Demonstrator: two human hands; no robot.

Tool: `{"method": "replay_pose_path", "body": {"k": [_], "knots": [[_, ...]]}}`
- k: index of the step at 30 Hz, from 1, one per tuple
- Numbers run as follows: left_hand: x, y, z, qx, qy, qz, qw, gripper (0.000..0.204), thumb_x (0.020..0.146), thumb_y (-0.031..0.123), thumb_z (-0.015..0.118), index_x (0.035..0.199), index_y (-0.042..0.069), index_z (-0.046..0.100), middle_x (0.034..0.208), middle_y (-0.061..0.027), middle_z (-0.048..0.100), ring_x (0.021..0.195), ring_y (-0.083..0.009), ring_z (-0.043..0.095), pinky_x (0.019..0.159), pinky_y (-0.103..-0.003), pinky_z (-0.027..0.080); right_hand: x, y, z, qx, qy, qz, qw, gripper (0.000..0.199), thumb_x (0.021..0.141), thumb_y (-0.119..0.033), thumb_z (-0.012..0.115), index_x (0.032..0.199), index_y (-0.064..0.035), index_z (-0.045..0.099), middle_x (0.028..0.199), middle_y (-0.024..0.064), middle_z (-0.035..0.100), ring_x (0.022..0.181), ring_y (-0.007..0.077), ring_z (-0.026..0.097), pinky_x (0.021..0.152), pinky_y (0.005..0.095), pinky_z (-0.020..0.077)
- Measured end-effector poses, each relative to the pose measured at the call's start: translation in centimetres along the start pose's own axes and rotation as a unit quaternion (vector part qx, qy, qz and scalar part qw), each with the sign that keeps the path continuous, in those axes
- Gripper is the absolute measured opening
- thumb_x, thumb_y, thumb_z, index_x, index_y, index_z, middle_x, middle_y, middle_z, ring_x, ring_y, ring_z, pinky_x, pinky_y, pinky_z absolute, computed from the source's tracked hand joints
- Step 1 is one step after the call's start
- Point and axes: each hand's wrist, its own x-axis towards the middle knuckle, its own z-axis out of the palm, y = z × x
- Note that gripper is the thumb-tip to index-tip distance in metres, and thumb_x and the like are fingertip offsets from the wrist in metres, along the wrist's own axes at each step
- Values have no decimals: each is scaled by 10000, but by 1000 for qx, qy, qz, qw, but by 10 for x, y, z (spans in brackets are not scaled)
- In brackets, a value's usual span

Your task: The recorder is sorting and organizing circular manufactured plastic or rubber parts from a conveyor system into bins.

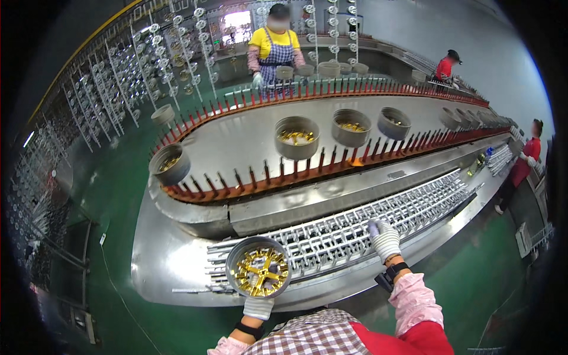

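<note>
My left hand [258, 307], in a pale glove, reaches under a round grey bowl [229, 273] and holds it over the near left end of the metal racks. Its fingers are hidden by the bowl. Several shiny gold-coloured metal parts [262, 275] lie inside, some of them joined in a cross shape. Farther right, my right hand [386, 238], in a white striped glove with greyish fingertips, is at the stacked silver metal racks [340, 236]. Its fingers look curled together, and anything between them is too small to make out.
Behind the racks runs a looped track of upright red spindles [251, 177]. Grey bowls [296, 151] with gold parts stand on the steel table [236, 133] inside it. Hanging strands of shiny parts [142, 65] fill the left. Across the track stands a co-worker [277, 53]; others work at right.
</note>
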Motion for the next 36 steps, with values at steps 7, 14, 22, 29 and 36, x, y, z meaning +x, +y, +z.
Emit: {"method": "replay_pose_path", "body": {"k": [7,14,22,29,36], "knots": [[7,11,3,43,-11,-21,999,263,819,158,470,1062,61,502,1086,-127,505,1016,-257,465,889,-388,359,97,-77,-26,229,-83,-72,967,355,792,-272,525,1074,-55,526,1035,168,559,940,297,544,812,342,419],[0,36,7,85,-16,-59,995,295,813,141,469,1099,70,485,1138,-127,474,1059,-264,434,922,-389,331,210,-119,57,204,-62,-17,977,456,774,-304,547,1106,3,481,1036,219,547,993,321,507,825,337,397],[-2,65,39,110,-33,-81,990,338,807,123,468,1142,80,467,1197,-128,440,1108,-271,399,959,-391,298,256,-104,137,-38,28,-209,977,213,769,-245,470,848,-138,637,774,87,637,805,236,597,740,364,440],[26,73,34,141,-33,-60,988,377,791,134,497,1163,91,453,1224,-127,420,1117,-262,396,951,-367,323,179,-135,-7,-130,5,-442,888,207,802,-137,427,941,-105,577,847,85,611,739,246,577,728,338,448],[20,35,69,-37,-32,-68,997,375,788,147,505,1155,91,459,1214,-126,427,1105,-264,405,933,-365,339,53,-8,6,288,-197,-70,935,163,803,-99,462,933,-86,560,892,102,587,789,244,555,730,357,432]]}}
